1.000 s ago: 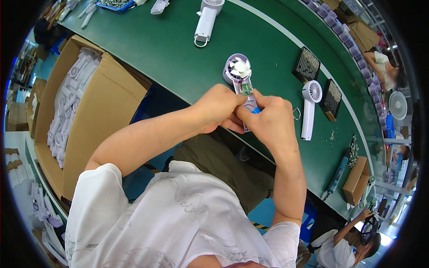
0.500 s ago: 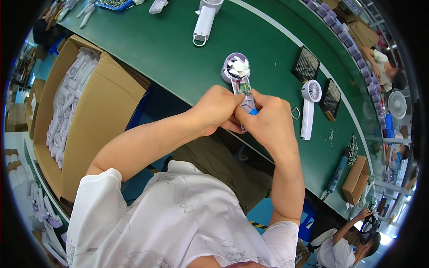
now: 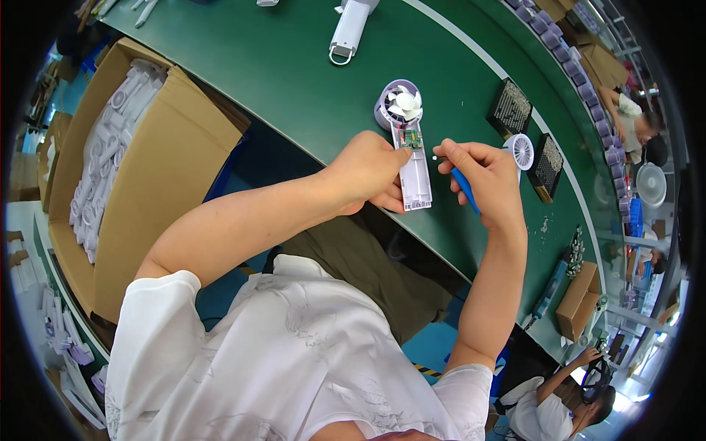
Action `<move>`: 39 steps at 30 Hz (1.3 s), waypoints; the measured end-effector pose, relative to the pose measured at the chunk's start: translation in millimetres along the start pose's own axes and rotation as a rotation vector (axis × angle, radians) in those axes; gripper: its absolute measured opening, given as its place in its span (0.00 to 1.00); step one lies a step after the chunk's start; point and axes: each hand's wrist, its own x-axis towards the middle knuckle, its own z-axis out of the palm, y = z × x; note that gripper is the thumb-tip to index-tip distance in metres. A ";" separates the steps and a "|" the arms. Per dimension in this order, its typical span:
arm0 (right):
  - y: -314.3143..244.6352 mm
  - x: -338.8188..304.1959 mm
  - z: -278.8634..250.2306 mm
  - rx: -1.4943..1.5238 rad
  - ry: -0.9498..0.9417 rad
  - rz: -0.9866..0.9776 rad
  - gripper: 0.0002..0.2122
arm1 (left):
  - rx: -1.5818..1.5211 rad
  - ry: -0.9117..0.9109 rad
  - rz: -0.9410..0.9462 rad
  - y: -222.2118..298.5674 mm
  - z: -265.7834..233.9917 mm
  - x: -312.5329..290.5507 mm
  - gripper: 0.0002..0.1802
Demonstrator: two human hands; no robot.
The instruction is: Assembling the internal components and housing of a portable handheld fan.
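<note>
The opened fan (image 3: 409,141) is pinched at the handle (image 3: 417,181) by the left hand (image 3: 373,170), and a blue cylinder (image 3: 465,189) is gripped near it by the right hand (image 3: 487,176)

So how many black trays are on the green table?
2 visible: the farther black tray and the nearer black tray, which sits just right of a white fan.

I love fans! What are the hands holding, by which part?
The left hand holds the open fan by its handle; the right hand holds a blue piece, gripped part hidden.
</note>
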 end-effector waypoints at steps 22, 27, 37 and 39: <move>-8.1 6.7 17.9 -0.245 0.094 -0.152 0.10 | 0.005 -0.034 0.046 -3.5 -2.9 1.0 0.22; -13.7 4.8 25.6 -0.345 0.099 -0.165 0.11 | -0.014 -0.042 0.051 -3.8 -2.3 0.8 0.22; -22.6 2.1 32.6 -0.463 0.116 -0.143 0.11 | 0.015 -0.051 0.026 -5.3 -3.8 3.5 0.21; -26.6 1.0 35.9 -0.537 0.140 -0.132 0.11 | 0.010 -0.051 0.026 -5.5 -4.2 4.1 0.20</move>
